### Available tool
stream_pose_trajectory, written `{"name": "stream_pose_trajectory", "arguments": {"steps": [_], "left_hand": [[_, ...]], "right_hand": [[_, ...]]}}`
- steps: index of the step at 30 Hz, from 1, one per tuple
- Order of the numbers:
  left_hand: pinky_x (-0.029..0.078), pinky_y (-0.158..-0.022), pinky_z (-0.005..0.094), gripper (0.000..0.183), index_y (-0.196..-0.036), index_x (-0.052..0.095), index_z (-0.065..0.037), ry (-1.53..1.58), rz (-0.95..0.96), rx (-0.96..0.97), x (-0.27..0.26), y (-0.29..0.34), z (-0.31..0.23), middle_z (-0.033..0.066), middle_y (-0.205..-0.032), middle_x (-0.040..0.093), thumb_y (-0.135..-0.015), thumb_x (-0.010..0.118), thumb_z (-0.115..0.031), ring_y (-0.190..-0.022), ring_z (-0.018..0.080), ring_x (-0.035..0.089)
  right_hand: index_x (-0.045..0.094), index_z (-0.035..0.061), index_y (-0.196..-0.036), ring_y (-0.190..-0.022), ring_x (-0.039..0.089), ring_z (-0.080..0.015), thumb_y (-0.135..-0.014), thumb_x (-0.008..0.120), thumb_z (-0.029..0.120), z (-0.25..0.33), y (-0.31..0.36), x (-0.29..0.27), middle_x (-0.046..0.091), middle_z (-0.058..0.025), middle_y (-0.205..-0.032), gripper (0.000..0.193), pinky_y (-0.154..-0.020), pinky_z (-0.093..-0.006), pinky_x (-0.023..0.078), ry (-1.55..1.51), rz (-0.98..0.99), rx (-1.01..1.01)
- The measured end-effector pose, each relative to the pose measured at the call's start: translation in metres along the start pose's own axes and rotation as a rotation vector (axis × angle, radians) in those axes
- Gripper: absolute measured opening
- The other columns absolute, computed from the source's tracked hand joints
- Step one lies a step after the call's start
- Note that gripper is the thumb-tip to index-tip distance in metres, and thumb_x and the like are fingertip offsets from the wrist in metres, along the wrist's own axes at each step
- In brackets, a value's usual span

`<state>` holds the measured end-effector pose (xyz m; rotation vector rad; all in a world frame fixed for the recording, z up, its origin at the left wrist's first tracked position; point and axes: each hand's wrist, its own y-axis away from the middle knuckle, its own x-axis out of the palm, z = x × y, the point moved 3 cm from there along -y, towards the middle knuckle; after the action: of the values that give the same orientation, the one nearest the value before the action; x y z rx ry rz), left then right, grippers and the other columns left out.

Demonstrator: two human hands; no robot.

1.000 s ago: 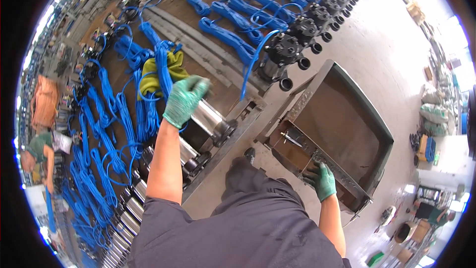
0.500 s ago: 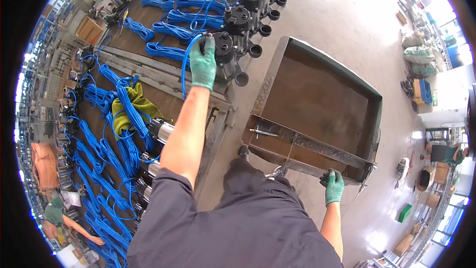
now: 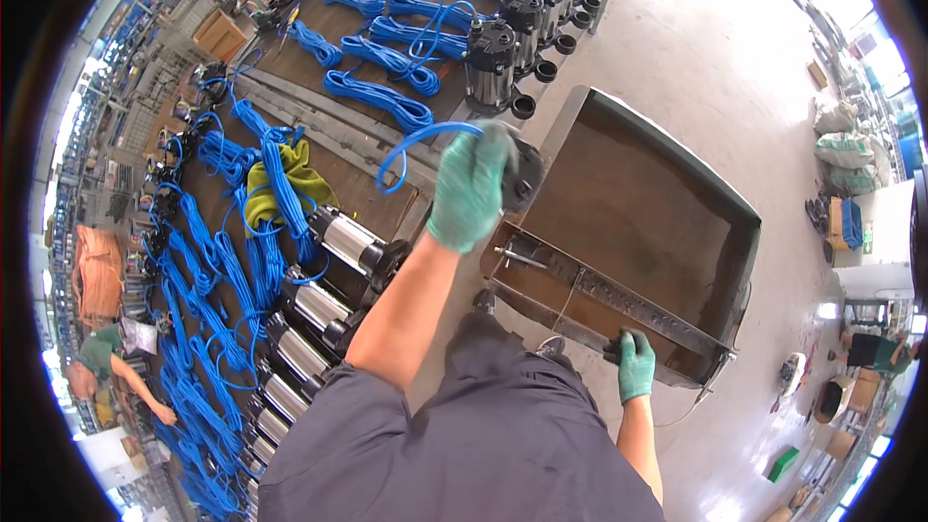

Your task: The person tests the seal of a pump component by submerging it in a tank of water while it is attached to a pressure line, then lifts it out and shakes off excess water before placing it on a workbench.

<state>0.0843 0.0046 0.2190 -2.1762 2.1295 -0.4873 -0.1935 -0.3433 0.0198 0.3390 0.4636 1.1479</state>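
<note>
My left hand [image 3: 469, 184], in a green glove and smeared by motion, grips the top of a submersible pump [image 3: 524, 177]. Only part of the pump's black end shows past my fingers. Its blue cable [image 3: 411, 142] loops out to the left of the hand. The held pump hangs between the workbench and the near left corner of a metal tank [image 3: 657, 130] with brownish water in it. By the tank's near right edge is my right hand [image 3: 635, 367], also gloved in green. Its fingers are loosely bent and apart, with nothing clearly in them.
Upright pumps [image 3: 490, 63] line the bench's far right edge, beside coiled blue cables [image 3: 377, 97]. More pumps [image 3: 304, 353] lie along the near bench, close to my left arm. A green cloth [image 3: 285, 188] rests among cables. Another person's arm [image 3: 143, 387] reaches in at lower left.
My left hand has lifted the nearest pump off the bench and carried it right, toward the tank, its cable trailing. My right hand has shifted slightly left beside the tank edge.
</note>
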Motion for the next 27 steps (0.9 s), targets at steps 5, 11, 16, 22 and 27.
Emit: {"name": "stream_pose_trajectory", "arguments": {"steps": [5, 11, 16, 22, 27], "left_hand": [[0.051, -0.081, 0.0302, 0.055, -0.084, 0.064, -0.004, 0.285, 0.155, -0.154, 0.049, 0.050, -0.039, 0.0060, -0.092, 0.067, -0.114, 0.050, -0.048, -0.086, 0.0128, 0.062], [0.052, -0.091, 0.0336, 0.053, -0.092, 0.066, -0.004, 0.464, 0.130, -0.446, 0.073, 0.107, 0.029, 0.0080, -0.096, 0.070, -0.115, 0.048, -0.049, -0.094, 0.0168, 0.064], [0.054, -0.085, 0.0304, 0.050, -0.110, 0.075, -0.007, -0.177, 0.104, -0.632, 0.027, 0.159, 0.146, 0.0016, -0.095, 0.072, -0.111, 0.055, -0.053, -0.088, 0.0121, 0.065], [0.051, -0.072, 0.0392, 0.054, -0.110, 0.076, -0.003, -0.481, 0.159, -0.918, 0.018, 0.198, 0.225, 0.0115, -0.088, 0.071, -0.109, 0.057, -0.053, -0.076, 0.0210, 0.062], [0.054, -0.073, 0.0441, 0.050, -0.108, 0.075, 0.001, -0.619, 0.362, -1.008, 0.018, 0.196, 0.229, 0.0199, -0.096, 0.077, -0.109, 0.057, -0.046, -0.079, 0.0301, 0.072]], "right_hand": [[0.041, 0.0112, -0.158, -0.096, 0.074, -0.0244, -0.103, 0.064, 0.021, 0.112, 0.015, 0.084, 0.064, -0.0152, -0.133, 0.060, -0.080, -0.0389, 0.065, -0.291, 0.286, 0.024], [0.051, 0.0030, -0.152, -0.063, 0.067, -0.0191, -0.093, 0.050, 0.003, 0.089, 0.020, 0.006, 0.071, -0.0174, -0.111, 0.059, -0.050, -0.0307, 0.055, -0.016, 0.097, -0.049], [0.063, -0.0024, -0.139, -0.065, 0.072, -0.0243, -0.094, 0.057, 0.011, 0.106, 0.012, -0.040, 0.076, -0.0205, -0.099, 0.048, -0.058, -0.0370, 0.058, 0.470, 0.005, -0.048], [0.065, 0.0011, -0.137, -0.115, 0.068, -0.0458, -0.092, 0.064, 0.025, 0.112, -0.008, -0.044, 0.071, -0.0315, -0.119, 0.051, -0.101, -0.0506, 0.055, 0.937, -0.004, -0.031], [0.067, 0.0034, -0.136, -0.117, 0.069, -0.0437, -0.095, 0.063, 0.032, 0.116, -0.014, -0.033, 0.072, -0.0296, -0.121, 0.050, -0.102, -0.0500, 0.055, 1.122, -0.032, -0.019]]}}
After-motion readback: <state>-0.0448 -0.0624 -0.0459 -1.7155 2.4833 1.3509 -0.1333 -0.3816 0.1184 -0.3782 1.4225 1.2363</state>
